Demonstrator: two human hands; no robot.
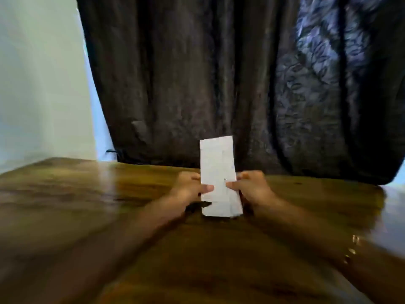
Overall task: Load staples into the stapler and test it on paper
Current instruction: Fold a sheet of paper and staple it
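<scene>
I see both thumbs pinching the folded paper (pixel 218 176) upright above the table (pixel 87 194), left hand (pixel 189 187), right hand (pixel 252 186); stapler unseen, and a loose pinch might drop it.

Nothing here can be read. The folded paper (pixel 219 176) held up over the table (pixel 87 194) carries only faint, blurred marks and one small dark speck near its middle, none of them clear enough to make out as letters or numbers. No label, brand or sign shows on anything else in view.
</scene>
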